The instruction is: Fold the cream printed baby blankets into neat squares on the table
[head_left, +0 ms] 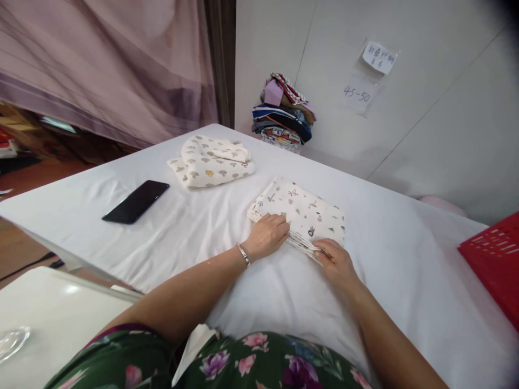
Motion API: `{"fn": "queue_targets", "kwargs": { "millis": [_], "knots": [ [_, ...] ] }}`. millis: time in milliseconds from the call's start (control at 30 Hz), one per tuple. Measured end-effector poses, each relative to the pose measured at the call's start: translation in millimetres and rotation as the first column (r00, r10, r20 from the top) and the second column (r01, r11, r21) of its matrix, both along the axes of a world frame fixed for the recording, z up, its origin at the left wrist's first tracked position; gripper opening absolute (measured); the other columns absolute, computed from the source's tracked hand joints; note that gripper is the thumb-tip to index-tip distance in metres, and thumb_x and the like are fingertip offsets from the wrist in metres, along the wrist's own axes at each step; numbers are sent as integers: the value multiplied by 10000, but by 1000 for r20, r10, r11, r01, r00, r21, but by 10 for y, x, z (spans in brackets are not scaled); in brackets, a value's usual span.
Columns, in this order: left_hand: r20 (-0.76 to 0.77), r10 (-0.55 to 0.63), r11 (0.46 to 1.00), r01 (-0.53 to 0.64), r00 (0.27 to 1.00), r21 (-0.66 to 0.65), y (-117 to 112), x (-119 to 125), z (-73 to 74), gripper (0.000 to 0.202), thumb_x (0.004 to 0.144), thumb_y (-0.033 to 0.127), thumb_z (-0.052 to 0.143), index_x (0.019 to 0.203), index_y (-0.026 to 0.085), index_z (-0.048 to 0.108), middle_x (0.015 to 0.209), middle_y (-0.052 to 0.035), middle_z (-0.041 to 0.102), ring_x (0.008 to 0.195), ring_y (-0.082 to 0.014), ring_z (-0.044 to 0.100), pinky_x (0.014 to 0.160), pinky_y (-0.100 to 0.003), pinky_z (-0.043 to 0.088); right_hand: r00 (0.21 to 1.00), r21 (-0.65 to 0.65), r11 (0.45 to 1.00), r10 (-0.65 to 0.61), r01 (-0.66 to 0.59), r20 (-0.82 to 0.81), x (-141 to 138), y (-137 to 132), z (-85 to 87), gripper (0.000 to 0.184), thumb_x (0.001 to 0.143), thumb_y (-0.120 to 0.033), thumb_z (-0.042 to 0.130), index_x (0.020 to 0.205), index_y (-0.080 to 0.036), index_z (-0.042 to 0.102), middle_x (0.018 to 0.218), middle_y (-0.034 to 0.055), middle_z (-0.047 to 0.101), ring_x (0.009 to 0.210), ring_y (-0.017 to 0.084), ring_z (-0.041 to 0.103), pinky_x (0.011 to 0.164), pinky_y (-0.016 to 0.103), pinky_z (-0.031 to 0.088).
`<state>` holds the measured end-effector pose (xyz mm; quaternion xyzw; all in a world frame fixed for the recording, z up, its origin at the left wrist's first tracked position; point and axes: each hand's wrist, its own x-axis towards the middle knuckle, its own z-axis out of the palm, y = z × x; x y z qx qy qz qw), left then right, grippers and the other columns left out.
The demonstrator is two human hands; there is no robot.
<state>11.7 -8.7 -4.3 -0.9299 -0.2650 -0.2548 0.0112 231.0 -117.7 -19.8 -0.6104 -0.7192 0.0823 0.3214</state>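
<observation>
The left hand [265, 236] and right hand [336, 263] seem to pinch the near edge of the folded printed cloth [302, 213] just beyond their fingers, whose layers could slide apart if either grip loosens.

The cloth [302, 213] is cream with small scattered prints, folded flat into a rectangle of several layers. It lies askew at about the middle of the table [405, 259], its layered edge turned toward the near edge.
</observation>
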Motion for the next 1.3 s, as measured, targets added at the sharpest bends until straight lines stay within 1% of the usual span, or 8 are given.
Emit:
{"fn": "queue_targets", "kwargs": {
  "millis": [167,333,500,667,900,1067,1200,1300],
  "knots": [
    [-7,3,1000,-3,1000,3,-6,2,5,159,858,262,434,787,171,544,824,-43,544,729,-151,482,692,-300,352,1000,5,1000,4,-4,-1,-17,-8,31,209,800,-203,472,960,-226,605,977,41,622,910,188,565,800,349,463],
    [0,-3,1000,3,1000,10,-7,3,1,163,864,263,419,813,169,543,831,-50,544,737,-157,487,693,-311,352,999,-1,1000,-5,5,-48,-24,-4,43,199,796,-215,480,940,-232,615,959,37,632,870,187,580,756,341,478],
    [2,-5,1000,5,1000,19,-2,1,-13,186,869,253,405,775,166,540,798,-48,552,726,-157,484,689,-313,348,996,2,1000,-7,7,-84,-26,5,45,188,795,-220,481,916,-234,623,928,27,637,852,183,582,740,328,476],
    [7,-35,999,35,999,-3,-3,-5,-13,233,885,273,387,775,177,569,781,-37,566,748,-152,491,707,-305,340,992,-35,999,-32,28,-126,-33,-6,59,178,803,-237,488,918,-223,623,898,33,633,798,177,584,709,317,477],
    [6,-20,1000,20,1000,-3,-28,8,-15,177,853,300,463,829,188,597,839,-38,573,778,-165,484,722,-316,339,978,-41,997,-66,59,-196,-26,-7,12,184,806,-249,485,930,-221,619,908,33,633,796,173,581,668,294,476],
    [-18,-12,1000,12,1000,-24,-44,17,-9,168,847,291,474,827,189,605,822,-41,551,767,-164,474,707,-313,338,979,-50,997,-62,54,-196,-16,-3,-14,184,811,-255,490,943,-222,615,922,38,627,820,178,578,697,300,474],
    [-29,-28,999,27,999,-40,-49,19,12,171,847,306,478,879,201,609,842,-38,545,781,-162,468,718,-309,338,976,-64,997,-65,53,-209,-7,1,-30,195,812,-248,490,963,-223,611,957,33,620,857,174,570,736,297,463],
    [-45,-32,998,30,998,-51,-56,22,30,179,854,304,468,900,207,610,848,-34,547,789,-162,468,718,-303,337,971,-71,996,-72,57,-229,-20,3,-20,198,813,-257,488,965,-221,611,964,34,619,856,172,569,737,293,458]
  ]
}}
